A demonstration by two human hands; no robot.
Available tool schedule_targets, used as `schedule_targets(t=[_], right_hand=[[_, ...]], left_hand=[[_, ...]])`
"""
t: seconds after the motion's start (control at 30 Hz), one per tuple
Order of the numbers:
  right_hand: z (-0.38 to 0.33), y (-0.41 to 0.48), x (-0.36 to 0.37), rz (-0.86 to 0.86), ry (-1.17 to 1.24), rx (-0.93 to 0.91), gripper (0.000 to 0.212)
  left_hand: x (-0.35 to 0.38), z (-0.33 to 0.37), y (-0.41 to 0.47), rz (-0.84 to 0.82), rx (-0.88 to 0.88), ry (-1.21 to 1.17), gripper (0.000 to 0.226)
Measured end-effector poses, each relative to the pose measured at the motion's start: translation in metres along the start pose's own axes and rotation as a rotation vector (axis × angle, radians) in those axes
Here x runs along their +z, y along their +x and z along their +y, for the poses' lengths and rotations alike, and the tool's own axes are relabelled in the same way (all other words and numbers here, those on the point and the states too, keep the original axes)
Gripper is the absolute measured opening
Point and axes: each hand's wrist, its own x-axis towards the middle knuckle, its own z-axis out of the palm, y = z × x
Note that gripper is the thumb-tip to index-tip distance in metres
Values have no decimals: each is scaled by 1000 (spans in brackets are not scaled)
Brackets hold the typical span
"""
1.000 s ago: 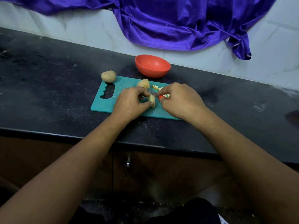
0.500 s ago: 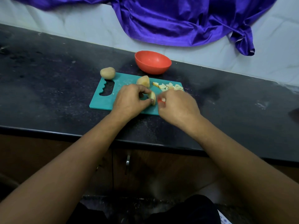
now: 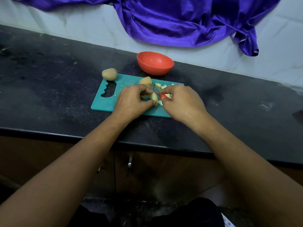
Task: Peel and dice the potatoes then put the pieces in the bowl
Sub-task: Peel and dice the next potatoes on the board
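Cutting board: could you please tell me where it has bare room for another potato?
Bare cutting board between the whole potato and the potato half; counter left of it. Crowded rightward: left hand pinching potato slice, right hand gripping knife, diced pieces.

There is one round red plastic bowl [image 3: 155, 63], one flat teal plastic cutting board [image 3: 105, 104], one small red-handled knife [image 3: 155, 90] and one shiny purple cloth [image 3: 180, 22]. There is one whole brown potato [image 3: 109, 73], one big cut potato chunk [image 3: 145, 81] and one pale potato slice [image 3: 154, 99]. The tiny diced potato bits [image 3: 162, 86] are too small to count.
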Motion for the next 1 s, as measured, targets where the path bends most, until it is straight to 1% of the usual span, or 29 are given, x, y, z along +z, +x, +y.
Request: schedule_targets(t=[0.4,0.63,1.0], right_hand=[[-8,-1,-2,-15,-96,-53,39],[-12,-1,12,15,-203,-53,34],[-5,-12,22,45,-218,-90,38]], left_hand=[[0,-2,1,7,-8,-3,28],[1,-1,0,-1,-3,30,32],[0,0,0,-2,-6,24,32]])
